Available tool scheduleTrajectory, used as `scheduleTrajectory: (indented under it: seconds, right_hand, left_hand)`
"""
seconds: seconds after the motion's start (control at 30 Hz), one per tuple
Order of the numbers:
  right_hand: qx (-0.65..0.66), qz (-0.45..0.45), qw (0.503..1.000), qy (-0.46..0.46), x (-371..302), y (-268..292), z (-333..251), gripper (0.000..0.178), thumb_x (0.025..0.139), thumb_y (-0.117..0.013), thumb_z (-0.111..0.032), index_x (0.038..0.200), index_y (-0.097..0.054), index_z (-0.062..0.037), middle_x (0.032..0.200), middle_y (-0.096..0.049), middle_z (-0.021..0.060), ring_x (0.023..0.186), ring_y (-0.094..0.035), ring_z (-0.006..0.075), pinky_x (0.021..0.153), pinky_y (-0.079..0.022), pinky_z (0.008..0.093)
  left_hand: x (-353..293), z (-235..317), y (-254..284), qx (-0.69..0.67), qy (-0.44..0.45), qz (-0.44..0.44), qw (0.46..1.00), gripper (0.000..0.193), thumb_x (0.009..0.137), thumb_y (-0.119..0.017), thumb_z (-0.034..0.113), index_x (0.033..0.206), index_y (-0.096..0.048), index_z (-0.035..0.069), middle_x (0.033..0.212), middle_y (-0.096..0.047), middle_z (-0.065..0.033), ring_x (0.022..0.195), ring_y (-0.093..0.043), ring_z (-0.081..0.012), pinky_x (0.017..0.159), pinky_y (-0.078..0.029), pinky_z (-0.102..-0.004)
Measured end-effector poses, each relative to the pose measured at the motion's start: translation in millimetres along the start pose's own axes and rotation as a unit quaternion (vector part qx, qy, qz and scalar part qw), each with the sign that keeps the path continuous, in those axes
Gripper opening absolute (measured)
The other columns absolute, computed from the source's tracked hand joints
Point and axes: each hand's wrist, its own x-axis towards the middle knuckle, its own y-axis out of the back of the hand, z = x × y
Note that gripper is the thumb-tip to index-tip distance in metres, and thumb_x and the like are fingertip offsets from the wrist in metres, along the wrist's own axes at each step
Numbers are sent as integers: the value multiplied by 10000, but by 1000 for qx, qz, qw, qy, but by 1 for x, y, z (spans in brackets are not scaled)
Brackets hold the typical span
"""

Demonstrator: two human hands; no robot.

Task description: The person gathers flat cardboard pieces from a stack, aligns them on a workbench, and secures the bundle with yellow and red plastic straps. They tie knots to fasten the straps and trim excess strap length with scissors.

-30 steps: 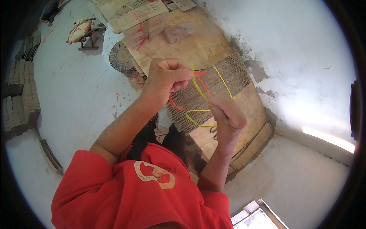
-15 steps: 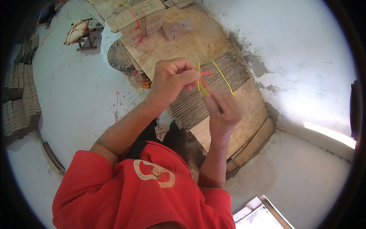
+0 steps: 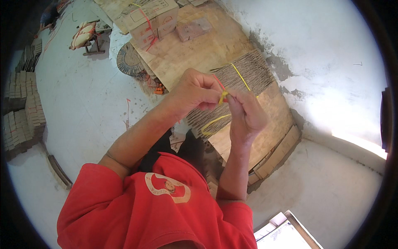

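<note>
Over a bundle of thin brown cardboard strips [image 3: 258, 71], my two hands meet fingertip to fingertip. My left hand [image 3: 198, 89] is closed in a pinch on yellow string [image 3: 223, 98], with a piece of red string [image 3: 218, 81] rising beside it. Thumb against bent fingers, my right hand [image 3: 248, 111] pinches the same yellow string from the other side. Below the hands a curved yellow length lies over the lower part of the bundle. Another yellow strand [image 3: 240, 76] crosses the bundle's upper part. The fingers hide how the strings are joined.
The bundle lies on a wooden board [image 3: 199, 54]. Farther back are a carton [image 3: 151, 23] tied with red string and a flat brownish block [image 3: 194, 29]. A round ridged object [image 3: 129, 59] and a padded stool [image 3: 85, 35] stand left. Cardboard stacks [image 3: 25, 99] line the far left; a wall [image 3: 323, 62] bounds the right.
My hands have come together, the left one moving slightly down and right. The yellow string is gathered between the fingertips, and a curved length now shows below them.
</note>
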Motion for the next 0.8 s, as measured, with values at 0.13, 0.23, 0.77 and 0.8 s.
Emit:
scheduleTrajectory:
  seconds: [0.13, 0.23, 0.77, 0.8]
  right_hand:
    - [0, -7, 1000, -3, 2, -9, 7, 140, 745, -694, 27, 872, -663, -24, 769, -608, 63, 680, -563, 128, 602, -438, 228]
    - [23, 15, 1000, 11, 0, -11, 14, 138, 750, -697, 15, 879, -668, -21, 797, -602, 59, 691, -561, 130, 594, -439, 231]
    - [43, -15, 997, -67, 2, 4, 3, 126, 713, -717, 9, 817, -657, -31, 740, -614, 45, 677, -572, 135, 595, -449, 233]
    - [31, -15, 998, -52, 2, 5, 4, 125, 711, -717, 11, 811, -654, -30, 738, -614, 44, 672, -571, 134, 592, -448, 233]
  left_hand:
    - [0, -6, 3, -17, 11, -11, 1000, 47, 765, -614, 23, 740, -626, -14, 605, -586, -44, 467, -468, -50, 421, -326, -179]
    - [-4, -2, -1, -49, 19, -8, 999, 53, 774, -618, 29, 766, -627, -23, 620, -591, -46, 482, -475, -48, 425, -333, -181]
    - [-7, -10, -4, -54, -46, -46, 996, 104, 746, -685, 48, 801, -643, -30, 673, -638, -95, 499, -499, -63, 448, -374, -189]
    - [-7, -11, -5, -44, -49, -38, 997, 107, 750, -690, 55, 799, -645, -29, 669, -638, -93, 492, -493, -61, 441, -367, -189]
